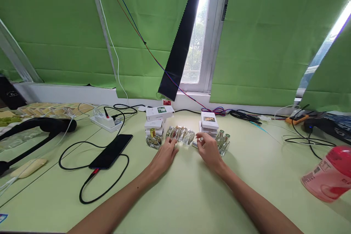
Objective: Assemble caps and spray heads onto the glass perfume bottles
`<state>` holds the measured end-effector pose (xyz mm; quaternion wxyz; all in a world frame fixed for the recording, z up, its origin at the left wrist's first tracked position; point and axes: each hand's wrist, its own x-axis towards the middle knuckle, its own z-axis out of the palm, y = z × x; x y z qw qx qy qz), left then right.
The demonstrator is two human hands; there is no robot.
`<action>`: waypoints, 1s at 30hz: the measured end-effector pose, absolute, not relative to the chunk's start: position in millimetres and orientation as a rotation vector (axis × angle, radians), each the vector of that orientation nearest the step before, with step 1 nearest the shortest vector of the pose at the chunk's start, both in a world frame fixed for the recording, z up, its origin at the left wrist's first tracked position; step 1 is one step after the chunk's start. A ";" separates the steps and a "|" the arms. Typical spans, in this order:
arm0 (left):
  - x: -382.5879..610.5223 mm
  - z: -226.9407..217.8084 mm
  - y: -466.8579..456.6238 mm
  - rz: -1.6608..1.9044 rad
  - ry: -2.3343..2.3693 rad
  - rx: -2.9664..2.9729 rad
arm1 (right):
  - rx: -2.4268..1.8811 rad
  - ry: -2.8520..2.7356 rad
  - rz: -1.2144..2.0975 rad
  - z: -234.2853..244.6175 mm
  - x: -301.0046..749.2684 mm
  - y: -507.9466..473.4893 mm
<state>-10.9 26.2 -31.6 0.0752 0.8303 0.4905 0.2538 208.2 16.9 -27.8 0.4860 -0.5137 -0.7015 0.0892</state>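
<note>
Small clear glass perfume bottles (181,134) stand close together in a row at the middle of the table. My left hand (164,153) is at the row's near left side, fingers apart and reaching to the glass; whether they touch it I cannot tell. A rounder bottle with a gold cap (153,139) stands left of that hand. My right hand (210,150) is just right of the row, its fingers bent and apart with nothing visible in them. Beside its fingertips lies a small silvery object (195,144). Taller slim bottles with greenish caps (225,143) stand behind and right of this hand.
White boxes are stacked at left (154,123) and right (210,120) behind the bottles. A black phone (111,151) with a looping cable lies left, near a white power strip (108,121). Headphones (41,126) rest far left. A red-lidded pink container (329,173) stands right.
</note>
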 end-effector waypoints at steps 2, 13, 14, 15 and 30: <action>-10.4 -29.2 24.8 0.761 1.475 2.480 | -1.290 -1.729 0.197 -29.1 209.0 17.6; -12.1 -31.5 22.7 0.842 1.415 2.455 | -1.439 -1.832 0.198 -33.1 209.1 18.4; -11.9 -32.2 23.0 0.842 1.414 2.457 | -1.446 -1.840 0.197 -33.1 209.0 18.2; -11.6 -32.6 23.3 0.838 1.414 2.458 | -1.452 -1.848 0.199 -33.2 208.8 17.9; -12.5 -40.2 29.3 0.869 1.327 2.474 | -1.414 -1.864 0.228 -28.1 205.2 13.6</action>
